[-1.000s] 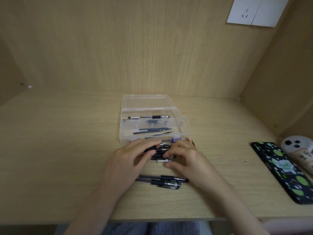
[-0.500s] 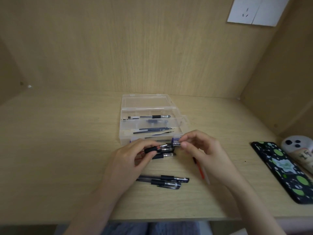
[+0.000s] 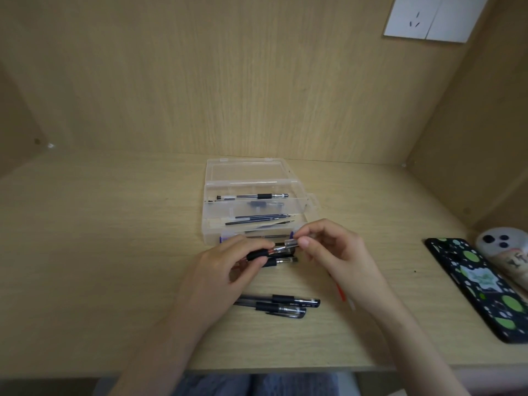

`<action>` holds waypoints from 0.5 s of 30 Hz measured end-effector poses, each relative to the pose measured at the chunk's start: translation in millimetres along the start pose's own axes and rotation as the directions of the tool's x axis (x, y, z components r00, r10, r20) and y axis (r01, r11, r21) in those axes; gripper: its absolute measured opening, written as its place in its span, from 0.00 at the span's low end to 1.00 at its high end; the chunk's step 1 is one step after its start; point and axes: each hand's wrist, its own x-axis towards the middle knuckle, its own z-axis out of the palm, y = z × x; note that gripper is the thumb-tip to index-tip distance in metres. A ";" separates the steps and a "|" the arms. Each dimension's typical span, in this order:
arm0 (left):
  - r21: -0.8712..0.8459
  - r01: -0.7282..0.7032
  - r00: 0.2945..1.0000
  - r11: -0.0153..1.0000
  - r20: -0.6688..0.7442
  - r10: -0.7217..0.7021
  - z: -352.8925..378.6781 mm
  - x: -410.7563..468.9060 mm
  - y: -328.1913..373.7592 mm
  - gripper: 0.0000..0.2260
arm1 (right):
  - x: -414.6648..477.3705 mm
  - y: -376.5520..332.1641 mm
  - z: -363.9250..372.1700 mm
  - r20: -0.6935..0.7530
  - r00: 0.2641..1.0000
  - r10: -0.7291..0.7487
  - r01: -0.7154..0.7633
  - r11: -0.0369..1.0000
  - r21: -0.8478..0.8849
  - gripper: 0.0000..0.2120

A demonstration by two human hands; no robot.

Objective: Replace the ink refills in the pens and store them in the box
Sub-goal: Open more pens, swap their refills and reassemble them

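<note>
My left hand (image 3: 225,267) grips a black-grip pen (image 3: 258,254) just in front of the clear plastic box (image 3: 251,187). My right hand (image 3: 334,250) pinches a clear cap (image 3: 291,243) at that pen's tip. Another pen (image 3: 281,261) lies under them on the desk. Two capped black pens (image 3: 281,304) lie nearer to me. A red refill (image 3: 341,294) shows under my right wrist. In the box lie one pen (image 3: 257,196) and several dark refills (image 3: 263,219).
A black phone (image 3: 480,284) with green spots lies at the desk's right edge, beside a white case (image 3: 503,244). Wooden walls close the desk at the back and right. A white socket plate (image 3: 428,17) sits high on the back wall.
My right hand lifted from the pens on the desk and now pinches the clear cap at the tip of the pen in my left hand. The red refill came into view.
</note>
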 end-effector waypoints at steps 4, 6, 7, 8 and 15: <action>0.013 0.008 1.000 1.000 0.013 -0.009 -1.1 -0.3 0.9 0.11 | -0.4 1.6 3.6 0.033 0.999 0.005 -0.005 1.000 -0.014 0.04; 0.015 0.013 1.000 1.000 0.018 -0.013 -1.9 -0.4 1.3 0.10 | -0.5 1.5 4.5 0.034 0.999 0.006 -0.006 1.000 -0.016 0.04; 0.012 0.013 1.000 1.000 0.020 -0.013 -2.3 -0.4 1.7 0.10 | -0.8 1.5 4.5 0.035 0.999 0.007 -0.007 1.000 -0.018 0.04; 0.008 0.012 1.000 1.000 0.022 -0.012 -2.6 -0.4 1.8 0.10 | -1.2 1.4 4.3 0.037 0.999 0.009 -0.008 1.000 -0.020 0.04; -0.031 0.028 0.999 0.999 0.048 -0.026 -1.8 0.4 3.8 0.08 | -1.2 0.6 4.4 0.046 0.999 0.011 -0.009 0.999 -0.041 0.04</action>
